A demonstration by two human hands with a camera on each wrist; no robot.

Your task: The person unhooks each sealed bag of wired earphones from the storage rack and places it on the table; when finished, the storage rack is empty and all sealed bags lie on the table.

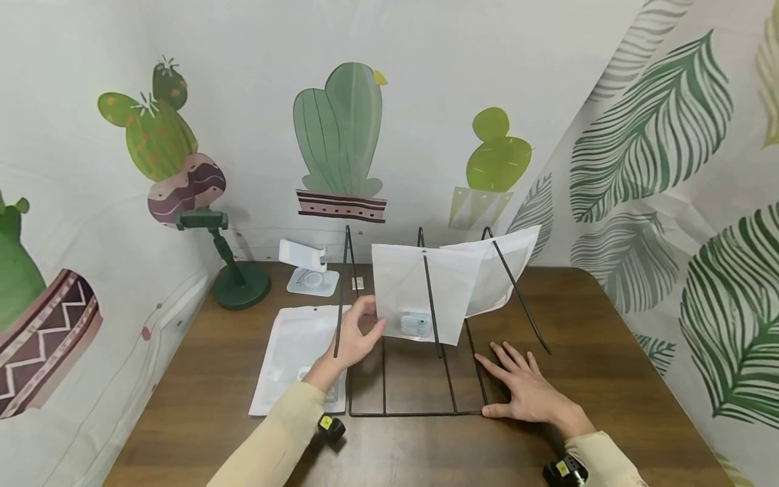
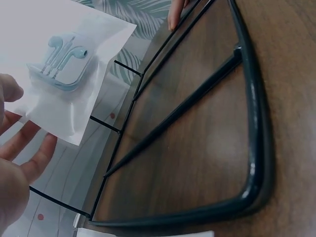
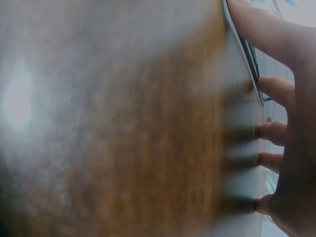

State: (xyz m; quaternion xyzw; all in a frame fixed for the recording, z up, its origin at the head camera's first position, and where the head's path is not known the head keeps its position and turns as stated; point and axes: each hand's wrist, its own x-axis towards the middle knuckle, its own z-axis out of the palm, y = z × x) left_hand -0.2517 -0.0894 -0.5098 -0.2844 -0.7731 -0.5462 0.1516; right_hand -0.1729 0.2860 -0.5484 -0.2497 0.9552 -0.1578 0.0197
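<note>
Earphone pouch (image 1: 395, 291), probably light, floppy, slippery, best pinched at its left edge, where the left hand (image 1: 353, 341) curves, whether gripping I cannot tell; it stands mid wire rack (image 1: 420, 414); right hand (image 1: 526, 392) spread at far right

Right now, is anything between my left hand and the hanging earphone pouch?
Nothing visible: your left hand has its fingers at the left edge of the earphone pouch. In the head view, the left black prong crosses in front of that hand.

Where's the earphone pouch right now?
Head view, centre: the earphone pouch is behind the middle front bar of the black wire rack, its left edge at the left hand.
</note>
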